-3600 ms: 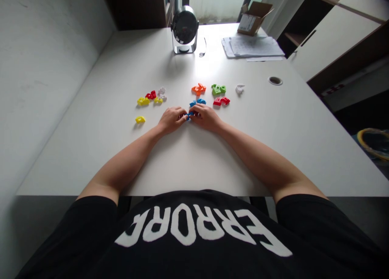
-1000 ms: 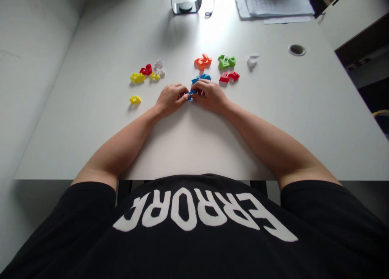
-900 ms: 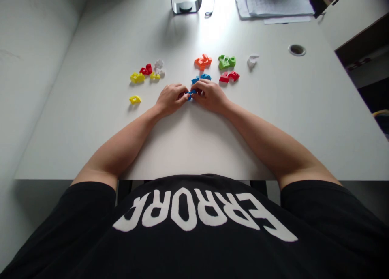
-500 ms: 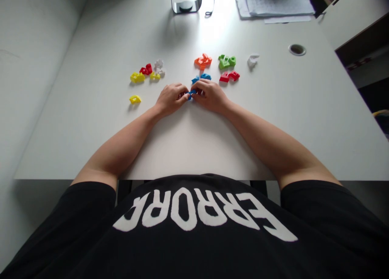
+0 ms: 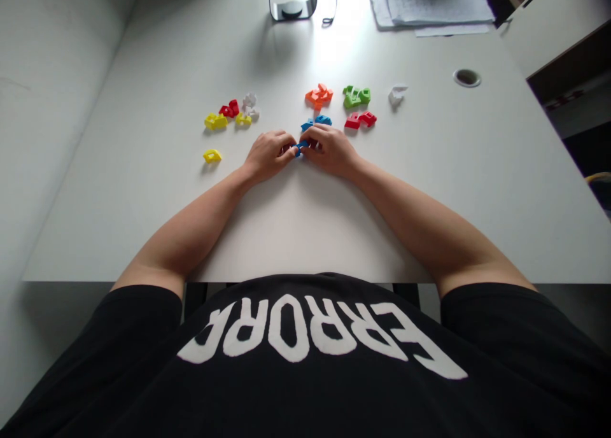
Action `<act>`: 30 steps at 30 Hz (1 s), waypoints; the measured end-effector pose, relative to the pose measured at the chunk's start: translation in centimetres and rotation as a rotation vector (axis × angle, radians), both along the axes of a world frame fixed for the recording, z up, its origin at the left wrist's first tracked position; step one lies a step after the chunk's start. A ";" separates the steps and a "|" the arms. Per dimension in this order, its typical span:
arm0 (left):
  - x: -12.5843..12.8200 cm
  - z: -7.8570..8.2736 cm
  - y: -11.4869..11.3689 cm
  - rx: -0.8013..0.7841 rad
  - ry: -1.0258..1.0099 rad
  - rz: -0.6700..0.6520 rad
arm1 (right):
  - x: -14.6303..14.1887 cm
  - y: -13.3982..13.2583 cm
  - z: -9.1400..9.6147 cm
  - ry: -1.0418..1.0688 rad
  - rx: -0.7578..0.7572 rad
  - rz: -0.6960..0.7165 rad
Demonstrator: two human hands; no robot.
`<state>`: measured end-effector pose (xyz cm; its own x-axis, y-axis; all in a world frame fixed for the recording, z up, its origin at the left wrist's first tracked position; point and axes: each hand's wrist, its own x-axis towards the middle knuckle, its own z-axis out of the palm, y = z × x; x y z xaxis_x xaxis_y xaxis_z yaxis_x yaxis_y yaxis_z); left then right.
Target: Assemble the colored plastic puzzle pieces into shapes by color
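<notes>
The left hand (image 5: 268, 155) and right hand (image 5: 330, 149) meet fingertip to fingertip, both pinching a small blue plastic piece (image 5: 300, 146), angular and mostly hidden, low over the white counter (image 5: 305, 234).

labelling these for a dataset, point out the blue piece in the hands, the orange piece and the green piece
blue piece (image 5: 300, 147), head view, its exposed middle part
orange piece (image 5: 319, 96), head view, its middle
green piece (image 5: 356, 97), head view, its middle

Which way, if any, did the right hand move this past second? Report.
No: right hand, pinching blue plastic piece, keeps its spacing from the round cable hole.
</notes>
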<state>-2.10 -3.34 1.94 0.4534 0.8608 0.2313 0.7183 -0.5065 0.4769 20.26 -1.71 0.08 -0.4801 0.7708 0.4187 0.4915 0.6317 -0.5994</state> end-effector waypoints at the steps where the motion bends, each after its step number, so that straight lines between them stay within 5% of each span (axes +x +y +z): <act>1: 0.0 0.0 0.0 0.003 -0.002 -0.001 | 0.0 0.0 0.0 -0.001 0.001 0.001; 30: 0.0 -0.4 0.2 0.025 -0.032 -0.005 | 0.1 0.1 -0.2 0.002 0.006 0.003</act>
